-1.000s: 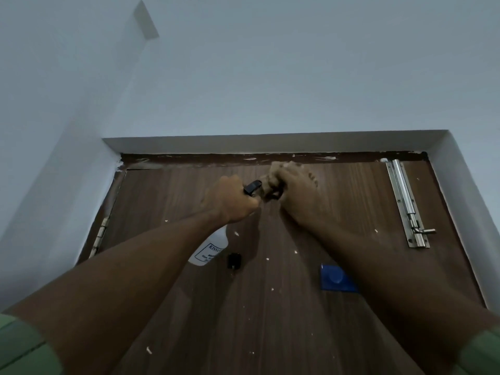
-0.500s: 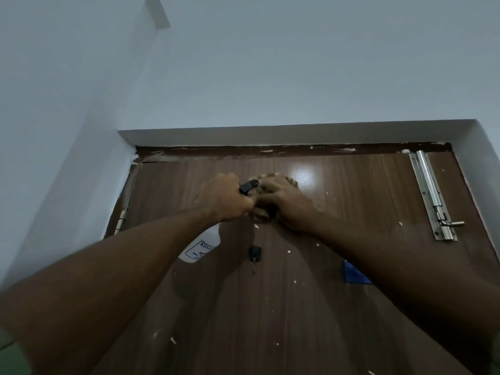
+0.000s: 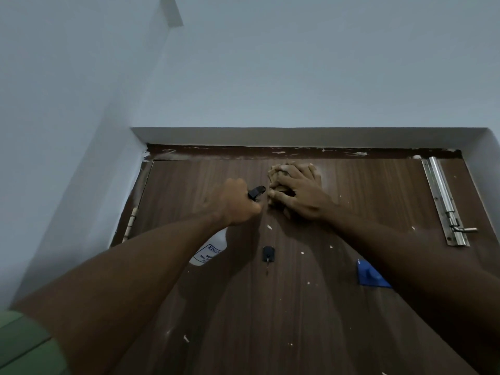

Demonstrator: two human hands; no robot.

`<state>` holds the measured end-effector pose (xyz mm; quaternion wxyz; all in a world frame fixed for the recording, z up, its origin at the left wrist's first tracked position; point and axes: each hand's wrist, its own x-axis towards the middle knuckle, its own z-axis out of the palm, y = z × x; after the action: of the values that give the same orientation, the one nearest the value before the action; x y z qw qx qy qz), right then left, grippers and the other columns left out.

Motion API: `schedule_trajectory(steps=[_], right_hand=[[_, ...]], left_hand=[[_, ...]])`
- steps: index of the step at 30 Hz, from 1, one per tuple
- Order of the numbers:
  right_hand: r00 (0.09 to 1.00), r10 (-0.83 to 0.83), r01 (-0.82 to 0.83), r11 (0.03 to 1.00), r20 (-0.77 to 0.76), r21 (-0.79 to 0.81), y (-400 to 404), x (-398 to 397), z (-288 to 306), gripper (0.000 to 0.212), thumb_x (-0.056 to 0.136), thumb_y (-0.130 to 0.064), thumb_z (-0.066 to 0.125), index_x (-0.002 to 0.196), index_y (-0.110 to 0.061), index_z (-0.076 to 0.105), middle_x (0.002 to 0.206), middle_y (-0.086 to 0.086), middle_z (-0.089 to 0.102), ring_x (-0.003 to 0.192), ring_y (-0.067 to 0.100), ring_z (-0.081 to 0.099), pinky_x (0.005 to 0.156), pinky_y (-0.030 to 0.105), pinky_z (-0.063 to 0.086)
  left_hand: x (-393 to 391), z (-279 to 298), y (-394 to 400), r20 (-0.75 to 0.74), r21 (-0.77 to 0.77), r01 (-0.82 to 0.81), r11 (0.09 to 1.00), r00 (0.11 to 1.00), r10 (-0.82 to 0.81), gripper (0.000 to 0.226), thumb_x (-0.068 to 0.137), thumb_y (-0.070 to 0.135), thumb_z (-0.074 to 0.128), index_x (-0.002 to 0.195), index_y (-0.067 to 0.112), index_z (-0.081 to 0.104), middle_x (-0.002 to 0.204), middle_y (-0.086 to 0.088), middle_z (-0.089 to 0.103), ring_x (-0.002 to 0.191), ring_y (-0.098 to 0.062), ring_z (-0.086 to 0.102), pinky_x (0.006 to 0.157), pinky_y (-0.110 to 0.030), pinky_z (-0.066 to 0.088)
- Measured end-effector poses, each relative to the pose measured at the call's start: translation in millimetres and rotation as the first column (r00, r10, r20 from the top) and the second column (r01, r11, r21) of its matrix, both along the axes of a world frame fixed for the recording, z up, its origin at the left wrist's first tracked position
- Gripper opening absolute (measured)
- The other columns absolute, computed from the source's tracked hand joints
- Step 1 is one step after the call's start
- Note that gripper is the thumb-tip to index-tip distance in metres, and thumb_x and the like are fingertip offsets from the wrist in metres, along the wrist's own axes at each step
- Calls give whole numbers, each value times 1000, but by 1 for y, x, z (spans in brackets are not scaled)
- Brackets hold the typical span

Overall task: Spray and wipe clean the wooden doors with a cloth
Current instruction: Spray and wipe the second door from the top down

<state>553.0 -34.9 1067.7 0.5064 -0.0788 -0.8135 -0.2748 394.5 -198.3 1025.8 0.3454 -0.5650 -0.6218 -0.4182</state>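
A dark brown wooden door [image 3: 311,293] fills the lower view, flecked with white paint spots. My left hand [image 3: 238,204] grips the neck of a white spray bottle [image 3: 209,249]; its black nozzle [image 3: 256,191] pokes out above my fist and its body hangs down behind my forearm. My right hand [image 3: 300,198] presses a bunched tan cloth [image 3: 281,171] against the door just below the top frame, fingers spread and curled over it. Most of the cloth is hidden under that hand.
A steel tower bolt [image 3: 445,204] runs down the door's right edge. A small black hook with a key [image 3: 267,255] and a blue plastic hook [image 3: 370,277] are fixed to the door. A hinge [image 3: 131,220] sits on the left. White walls surround the frame.
My right hand with the cloth has slid up the door toward the top frame and slightly right. The left hand stays beside it, holding the bottle.
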Motion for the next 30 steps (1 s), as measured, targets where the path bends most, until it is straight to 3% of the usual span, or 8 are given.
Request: schedule_trajectory(steps=[2, 4, 7, 9, 12, 17, 23, 30], right_hand=[[997, 74, -74, 997, -8, 26, -3, -2, 3, 22, 93, -28, 61, 115, -29, 66, 137, -8, 53, 134, 19, 41, 121, 55, 24], [978, 192, -196, 979, -78, -54, -10, 2, 7, 38, 89, -7, 63, 124, -21, 56, 126, -2, 56, 109, 18, 57, 93, 44, 53], [954, 214, -247, 957, -209, -151, -16, 12, 17, 54, 91, -3, 69, 138, -14, 44, 126, 0, 48, 99, 17, 60, 67, 17, 46], [973, 103, -127, 986, -209, -104, -11, 9, 22, 47, 92, -4, 69, 135, -13, 52, 131, 0, 51, 117, 25, 57, 81, 21, 47], [962, -102, 100, 995, -253, -19, -6, 2, 17, 53, 92, -17, 71, 143, -20, 56, 152, 4, 46, 150, 34, 23, 120, 53, 28], [926, -71, 62, 997, -371, -35, -12, -20, 8, 58, 90, -13, 73, 144, -23, 55, 137, 5, 50, 127, 27, 43, 97, 45, 50], [941, -105, 113, 994, -321, 4, -20, -40, -1, 56, 92, -36, 60, 144, -23, 43, 144, 8, 40, 135, 31, 33, 115, 50, 33], [964, -98, 11, 944, 247, 330, -2, -48, -4, 58, 96, -21, 56, 152, -32, 46, 159, -4, 41, 144, 25, 38, 109, 50, 46]], left_hand=[[-2, 0, 4, 18, -22, 32, 999, 999, -32, 27, 96, 29, 72, 76, 15, 61, 64, -3, 56, 50, -12, 45, 48, -26, 39], [-3, 0, 7, 48, -29, 58, 998, 997, -57, 25, 96, 29, 73, 79, 15, 62, 68, -4, 60, 53, -13, 50, 51, -27, 44], [-6, 1, 9, 81, 1, 70, 998, 994, -70, 28, 97, 29, 73, 76, 17, 58, 67, -1, 58, 53, -11, 50, 49, -23, 41], [-9, 2, 9, 102, 19, 76, 997, 992, -77, 27, 97, 29, 73, 77, 18, 59, 67, 0, 58, 53, -10, 50, 48, -21, 40], [-13, 1, 10, 130, 47, 73, 996, 988, -78, 26, 96, 29, 75, 78, 19, 58, 70, -2, 60, 55, -11, 53, 49, -22, 44], [-21, 1, 5, 127, 102, 11, 995, 992, -24, 27, 97, 31, 71, 77, 21, 56, 71, -2, 61, 56, -13, 52, 50, -23, 42], [-28, 5, -1, 87, 80, 16, 997, 996, -23, 31, 97, 30, 71, 72, 20, 55, 63, 2, 52, 51, -10, 43, 46, -21, 33], [-43, 10, -1, 140, 99, 140, 985, 978, -153, 26, 95, 32, 73, 81, 10, 70, 68, -8, 72, 50, -17, 63, 53, -31, 53]])
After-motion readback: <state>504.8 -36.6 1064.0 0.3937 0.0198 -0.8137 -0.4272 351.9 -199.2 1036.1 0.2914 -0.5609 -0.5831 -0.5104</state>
